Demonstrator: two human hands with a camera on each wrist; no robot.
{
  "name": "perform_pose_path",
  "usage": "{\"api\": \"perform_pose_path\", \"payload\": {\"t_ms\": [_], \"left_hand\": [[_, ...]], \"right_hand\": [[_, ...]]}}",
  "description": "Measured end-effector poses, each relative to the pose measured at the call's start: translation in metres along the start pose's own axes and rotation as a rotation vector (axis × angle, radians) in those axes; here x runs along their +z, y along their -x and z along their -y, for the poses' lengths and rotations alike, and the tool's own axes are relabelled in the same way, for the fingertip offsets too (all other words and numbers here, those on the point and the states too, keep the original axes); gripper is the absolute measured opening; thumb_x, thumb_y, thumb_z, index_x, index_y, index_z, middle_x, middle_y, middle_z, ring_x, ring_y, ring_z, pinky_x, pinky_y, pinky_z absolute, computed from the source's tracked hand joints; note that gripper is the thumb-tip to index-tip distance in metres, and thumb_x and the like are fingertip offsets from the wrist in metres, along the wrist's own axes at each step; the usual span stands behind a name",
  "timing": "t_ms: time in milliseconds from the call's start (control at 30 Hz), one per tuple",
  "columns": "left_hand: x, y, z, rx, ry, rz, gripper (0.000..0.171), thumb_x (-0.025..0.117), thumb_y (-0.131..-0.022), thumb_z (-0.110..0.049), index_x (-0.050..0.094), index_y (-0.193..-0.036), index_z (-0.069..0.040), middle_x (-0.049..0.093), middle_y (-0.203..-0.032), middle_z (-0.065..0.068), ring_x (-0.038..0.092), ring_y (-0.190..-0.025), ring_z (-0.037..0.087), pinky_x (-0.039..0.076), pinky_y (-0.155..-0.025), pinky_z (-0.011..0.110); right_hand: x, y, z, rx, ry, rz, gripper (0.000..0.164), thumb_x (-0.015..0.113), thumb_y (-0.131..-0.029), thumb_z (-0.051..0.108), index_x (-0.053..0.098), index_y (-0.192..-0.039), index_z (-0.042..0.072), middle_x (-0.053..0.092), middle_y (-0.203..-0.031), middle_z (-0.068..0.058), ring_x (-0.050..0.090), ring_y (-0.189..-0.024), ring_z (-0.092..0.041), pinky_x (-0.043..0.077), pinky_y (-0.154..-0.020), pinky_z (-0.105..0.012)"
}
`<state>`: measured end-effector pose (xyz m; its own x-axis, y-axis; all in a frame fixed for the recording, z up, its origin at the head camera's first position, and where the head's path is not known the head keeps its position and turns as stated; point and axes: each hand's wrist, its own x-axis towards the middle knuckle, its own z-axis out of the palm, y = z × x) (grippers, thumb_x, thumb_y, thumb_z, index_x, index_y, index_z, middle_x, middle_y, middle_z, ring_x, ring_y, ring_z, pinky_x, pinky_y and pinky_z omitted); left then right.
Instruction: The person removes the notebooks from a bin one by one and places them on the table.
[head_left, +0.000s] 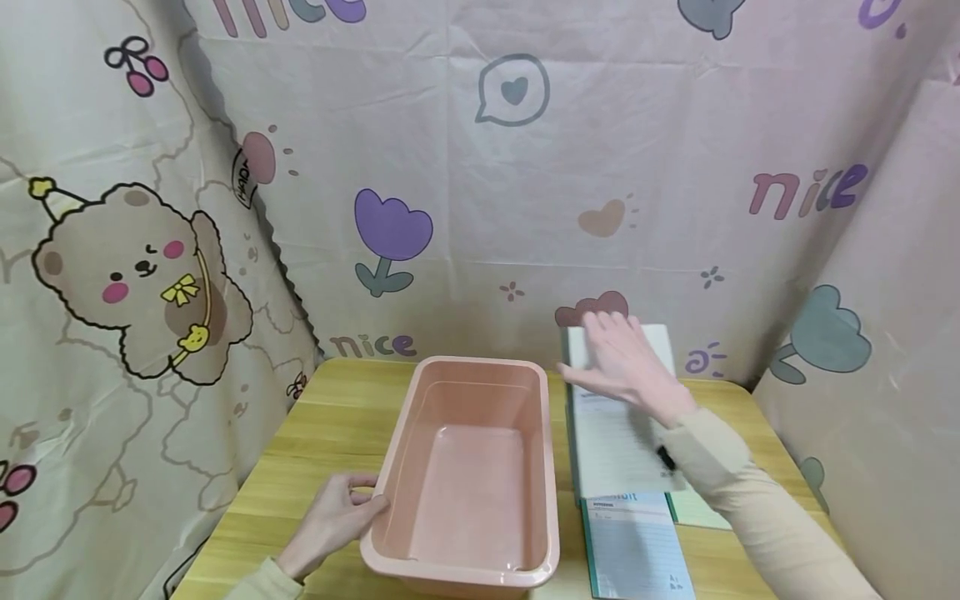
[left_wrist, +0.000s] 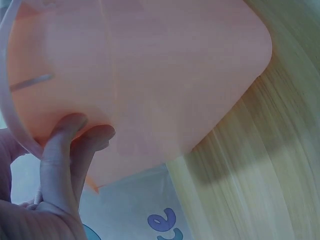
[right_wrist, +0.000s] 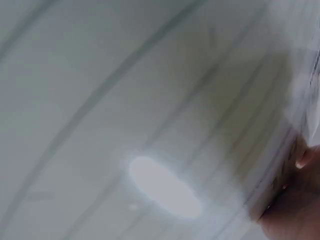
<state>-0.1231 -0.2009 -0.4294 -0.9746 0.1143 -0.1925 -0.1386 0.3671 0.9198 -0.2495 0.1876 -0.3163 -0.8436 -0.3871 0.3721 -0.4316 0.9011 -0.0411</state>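
My left hand (head_left: 333, 512) grips the left rim of a pink plastic basin (head_left: 552, 475), thumb over the rim. In the left wrist view its fingers (left_wrist: 60, 165) press against the basin's outer wall. At the right my right hand (head_left: 630, 367) holds a notebook (head_left: 611, 454) with lined white pages near its top end, thumb out past the left edge. The notebook's top stands above the table's back edge in the head view. In the right wrist view the lined page (right_wrist: 150, 110) fills most of the frame, with part of the hand (right_wrist: 295, 212) at the page edge.
A blue-and-white notebook (head_left: 637, 550) lies below the held one, with a pale green one (head_left: 701, 510) beside it. The wooden table (head_left: 341, 425) has a patterned cloth (head_left: 465, 183) hanging behind it and at both sides.
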Motion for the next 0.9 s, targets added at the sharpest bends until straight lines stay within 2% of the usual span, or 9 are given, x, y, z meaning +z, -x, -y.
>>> {"api": "perform_pose_path", "payload": {"t_ms": [133,300,367,467,567,667,900], "left_hand": [[0.002,0.0,-0.002,-0.003,-0.002,-0.003,0.052,0.063,-0.089,-0.006,0.049,-0.13,0.023,0.074,-0.098,0.03,0.076,-0.082,0.032,0.067,-0.066,0.037],[0.004,0.0,-0.004,-0.004,-0.005,-0.003,0.053,0.063,-0.087,-0.006,0.05,-0.129,0.023,0.074,-0.096,0.029,0.076,-0.081,0.031,0.067,-0.066,0.036],[0.004,0.0,-0.004,-0.008,-0.001,0.004,0.053,0.063,-0.088,-0.006,0.049,-0.13,0.024,0.074,-0.097,0.029,0.076,-0.081,0.031,0.067,-0.066,0.036],[0.003,0.0,-0.004,-0.015,-0.002,0.005,0.054,0.063,-0.09,-0.007,0.047,-0.131,0.024,0.074,-0.098,0.03,0.076,-0.082,0.032,0.067,-0.066,0.037],[0.003,0.0,-0.005,-0.022,-0.007,0.0,0.055,0.064,-0.09,-0.008,0.047,-0.132,0.023,0.074,-0.099,0.03,0.076,-0.082,0.031,0.067,-0.067,0.037],[0.002,0.0,-0.005,-0.025,-0.011,-0.003,0.055,0.064,-0.09,-0.008,0.047,-0.132,0.023,0.074,-0.099,0.03,0.076,-0.083,0.031,0.067,-0.067,0.038],[0.001,0.001,-0.004,-0.029,-0.023,-0.018,0.055,0.063,-0.088,-0.006,0.047,-0.132,0.023,0.074,-0.098,0.029,0.076,-0.082,0.03,0.067,-0.067,0.037]], "right_hand": [[0.019,0.044,-0.047,0.026,0.019,0.039,0.055,0.072,-0.079,0.053,0.051,-0.098,0.006,0.058,-0.088,-0.01,0.053,-0.087,-0.031,0.043,-0.08,-0.044],[0.048,0.101,-0.095,0.105,-0.001,0.092,0.063,0.074,-0.079,0.051,0.054,-0.111,0.0,0.065,-0.107,-0.02,0.058,-0.103,-0.04,0.045,-0.09,-0.058],[0.062,0.121,-0.11,0.145,-0.013,0.11,0.064,0.076,-0.077,0.05,0.055,-0.111,0.0,0.066,-0.107,-0.02,0.058,-0.104,-0.041,0.045,-0.089,-0.058],[0.08,0.145,-0.128,0.193,-0.025,0.123,0.06,0.079,-0.075,0.048,0.055,-0.105,0.002,0.065,-0.097,-0.014,0.059,-0.096,-0.037,0.045,-0.084,-0.055],[0.095,0.162,-0.141,0.222,-0.037,0.139,0.058,0.08,-0.075,0.047,0.056,-0.102,0.003,0.062,-0.092,-0.009,0.058,-0.09,-0.034,0.043,-0.08,-0.053],[0.106,0.173,-0.149,0.235,-0.045,0.155,0.06,0.08,-0.074,0.047,0.057,-0.106,0.001,0.065,-0.096,-0.012,0.058,-0.092,-0.035,0.044,-0.081,-0.056],[0.123,0.182,-0.154,0.248,-0.063,0.142,0.064,0.081,-0.074,0.045,0.057,-0.112,-0.001,0.064,-0.103,-0.016,0.056,-0.097,-0.039,0.044,-0.082,-0.056]]}}
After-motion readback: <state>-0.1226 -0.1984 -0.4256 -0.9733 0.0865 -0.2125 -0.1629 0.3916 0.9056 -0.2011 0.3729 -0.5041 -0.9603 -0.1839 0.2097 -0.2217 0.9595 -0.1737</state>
